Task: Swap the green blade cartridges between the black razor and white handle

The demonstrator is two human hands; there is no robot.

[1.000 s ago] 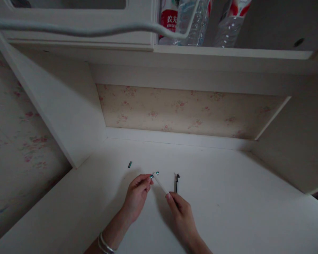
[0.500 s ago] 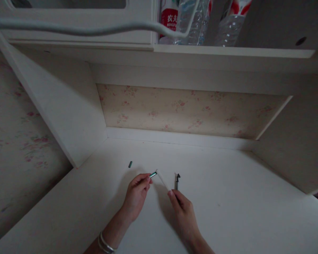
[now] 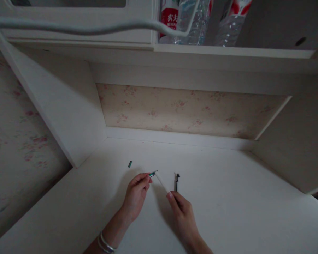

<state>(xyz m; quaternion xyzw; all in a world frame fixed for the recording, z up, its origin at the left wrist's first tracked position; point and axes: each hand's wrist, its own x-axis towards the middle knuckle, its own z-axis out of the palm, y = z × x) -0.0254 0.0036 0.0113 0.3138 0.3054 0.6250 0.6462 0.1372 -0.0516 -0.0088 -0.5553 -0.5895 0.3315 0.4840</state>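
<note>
Between thumb and fingers, my left hand [image 3: 136, 194] pinches a short, narrow green piece [image 3: 152, 174] with a shiny edge. A thin white stick [image 3: 161, 182] is pinched in my right hand [image 3: 182, 211]. The stick slants up and left, and its far end meets the tip of the green piece; whether it goes inside cannot be made out. Just beyond the right fingers lies a slim dark part with a clip-like end [image 3: 177, 180], its near end hidden by the hand. A second small green piece [image 3: 130, 164] rests on the white desk [image 3: 228, 197], beyond my left hand.
Above the desk, an open shelf holds several plastic bottles [image 3: 169, 17]. A pale bar or cable [image 3: 82, 27] crosses in front of the cabinet. White side panels [image 3: 66, 102] flank the desk, with floral wallpaper [image 3: 180, 106] at the back.
The tip of the white stick has shifted slightly left and down against the green piece, and my right hand has moved a little the same way. My left hand stays nearly still.
</note>
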